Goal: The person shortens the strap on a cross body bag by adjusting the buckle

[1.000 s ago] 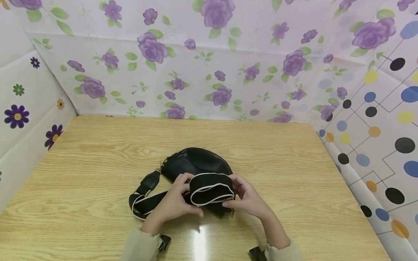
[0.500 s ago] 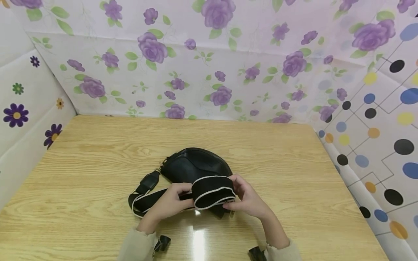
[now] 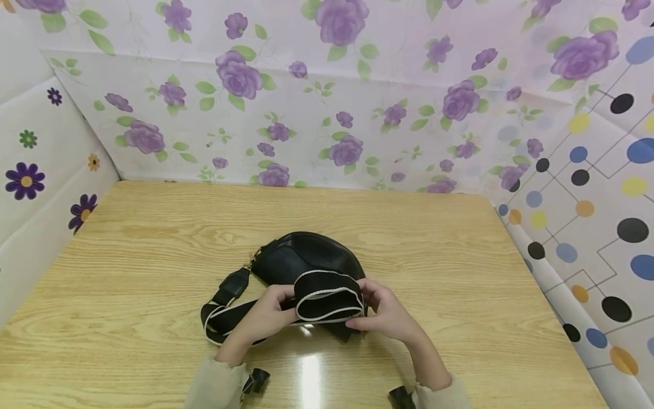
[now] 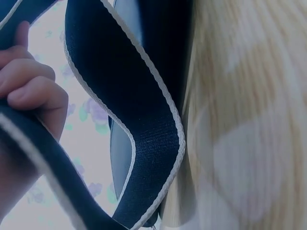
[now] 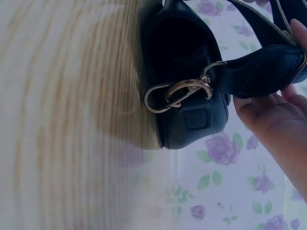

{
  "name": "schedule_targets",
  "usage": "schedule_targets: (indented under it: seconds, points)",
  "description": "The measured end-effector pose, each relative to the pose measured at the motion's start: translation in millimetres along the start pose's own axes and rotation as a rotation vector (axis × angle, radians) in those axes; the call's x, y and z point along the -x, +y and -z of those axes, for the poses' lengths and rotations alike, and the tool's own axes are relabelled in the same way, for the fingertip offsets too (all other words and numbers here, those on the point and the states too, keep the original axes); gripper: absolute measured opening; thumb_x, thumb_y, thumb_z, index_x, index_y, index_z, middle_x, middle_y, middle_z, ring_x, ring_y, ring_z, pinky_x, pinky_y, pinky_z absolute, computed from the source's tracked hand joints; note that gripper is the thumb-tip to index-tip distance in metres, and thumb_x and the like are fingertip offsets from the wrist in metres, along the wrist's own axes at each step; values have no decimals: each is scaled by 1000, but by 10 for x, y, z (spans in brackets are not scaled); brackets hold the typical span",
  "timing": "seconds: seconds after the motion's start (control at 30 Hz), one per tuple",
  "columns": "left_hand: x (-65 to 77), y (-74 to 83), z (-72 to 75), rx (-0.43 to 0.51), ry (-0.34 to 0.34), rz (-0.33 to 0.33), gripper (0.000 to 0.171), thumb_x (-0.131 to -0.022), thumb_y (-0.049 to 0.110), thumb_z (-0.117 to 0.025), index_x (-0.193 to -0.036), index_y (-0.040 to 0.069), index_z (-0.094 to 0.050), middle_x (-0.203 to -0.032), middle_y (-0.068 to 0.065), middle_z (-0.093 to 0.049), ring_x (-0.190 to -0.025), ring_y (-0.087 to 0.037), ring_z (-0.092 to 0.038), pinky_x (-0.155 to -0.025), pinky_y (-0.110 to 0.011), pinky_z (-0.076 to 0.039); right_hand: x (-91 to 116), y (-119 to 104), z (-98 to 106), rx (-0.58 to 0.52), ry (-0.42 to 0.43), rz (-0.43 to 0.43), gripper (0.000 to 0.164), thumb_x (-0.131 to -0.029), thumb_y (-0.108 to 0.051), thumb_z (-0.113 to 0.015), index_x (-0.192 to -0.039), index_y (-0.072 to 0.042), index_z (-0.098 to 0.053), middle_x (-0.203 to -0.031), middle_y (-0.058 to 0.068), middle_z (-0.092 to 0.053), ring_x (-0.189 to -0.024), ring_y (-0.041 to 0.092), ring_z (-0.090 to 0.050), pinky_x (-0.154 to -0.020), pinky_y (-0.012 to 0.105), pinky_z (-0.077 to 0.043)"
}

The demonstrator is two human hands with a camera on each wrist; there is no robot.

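A black leather shoulder bag (image 3: 306,255) lies on the table. Its wide black strap (image 3: 321,281) with white edges is gathered into a folded loop above the bag's front. At the loop's left side, my left hand (image 3: 268,314) grips the strap; its curled fingers (image 4: 38,88) show in the left wrist view. My right hand (image 3: 386,313) holds the strap on the loop's right side. In the right wrist view, that hand is by the strap's leather end tab (image 5: 261,71), which joins the bag by a gold clasp (image 5: 192,88). The left part of the strap trails on the table.
The wooden table (image 3: 439,244) carries the bag. Floral cloth (image 3: 306,113) stands behind it, with a dotted cloth (image 3: 587,227) on the right. A black wrist mount (image 3: 258,379) sits under the left sleeve, another (image 3: 401,396) by the right.
My left hand has shifted a little, its thumb closing in onto the strap. The folded loop dipped and opened, then moved back slightly left and up. The bag has stayed in place.
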State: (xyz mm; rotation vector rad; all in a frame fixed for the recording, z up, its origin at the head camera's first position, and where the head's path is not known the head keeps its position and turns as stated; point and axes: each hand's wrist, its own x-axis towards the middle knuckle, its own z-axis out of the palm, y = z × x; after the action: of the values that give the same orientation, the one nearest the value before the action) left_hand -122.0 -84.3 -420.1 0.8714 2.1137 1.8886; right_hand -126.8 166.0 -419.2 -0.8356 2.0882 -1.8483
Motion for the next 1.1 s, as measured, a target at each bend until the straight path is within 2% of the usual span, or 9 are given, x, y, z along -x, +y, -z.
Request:
schedule_targets:
  seconds: [0.1, 0.3, 0.63, 0.73, 0.87, 0.93, 1.1]
  points:
    - [10, 1, 8, -2, -9, 14, 12, -85, 0, -57, -94, 0, -64, -83, 3, -62, -71, -8, -52, -63, -24, -44, 1, 4, -1, 7, 3, -12, 37, -69, 8, -71, -101, 3, -52, -94, 5, -56, -79, 14, -52, -70, 27, -44]
    - [33, -13, 37, -66, -18, 47, 11, -87, 4, -56, -94, 3, -64, -80, 3, -60, -64, -6, -48, -58, -24, -41, 9, 1, 13, 12, -8, -6, 37, -69, 8, -70, -101, 3, -52, -93, 4, -55, -77, 14, -51, -69, 27, -43]
    - [51, 19, 71, -91, -21, 69, 13, -87, 3, -56, -97, 3, -64, -87, 1, -62, -73, -7, -51, -67, -24, -42, 9, -9, 36, -2, -36, 9, 35, -72, 5, -70, -102, 3, -52, -95, 6, -55, -81, 16, -53, -72, 29, -44]
    - [62, 96, 78, -104, -10, 77, 6, -86, 2, -57, -84, 3, -62, -74, 4, -56, -61, -5, -45, -59, -22, -40, 8, -10, 42, -3, -34, 4, 35, -72, 5, -70, -102, 3, -52, -95, 6, -55, -81, 16, -53, -73, 29, -44]
    - [77, 204, 85, -105, 6, 79, 22, -85, 1, -58, -65, 4, -47, -57, 8, -35, -47, -2, -29, -47, -20, -31, 1, -14, 46, 4, -32, 9, 35, -71, 5, -70, -101, 3, -52, -94, 6, -54, -79, 16, -53, -71, 29, -44]
    - [82, 187, 95, -100, 2, 79, 26, -84, 0, -58, -64, 5, -43, -54, 9, -29, -45, -2, -27, -45, -20, -30, -2, -13, 47, 6, -35, 14, 36, -71, 5, -70, -101, 3, -52, -94, 6, -54, -78, 15, -53, -69, 29, -44]
    - [100, 49, 143, -76, -38, 76, 20, -85, 2, -58, -69, 5, -48, -56, 9, -32, -46, -3, -29, -46, -21, -31, 5, -1, 56, -3, -50, 17, 38, -70, 6, -71, -102, 1, -51, -95, 5, -54, -79, 16, -52, -70, 30, -44]
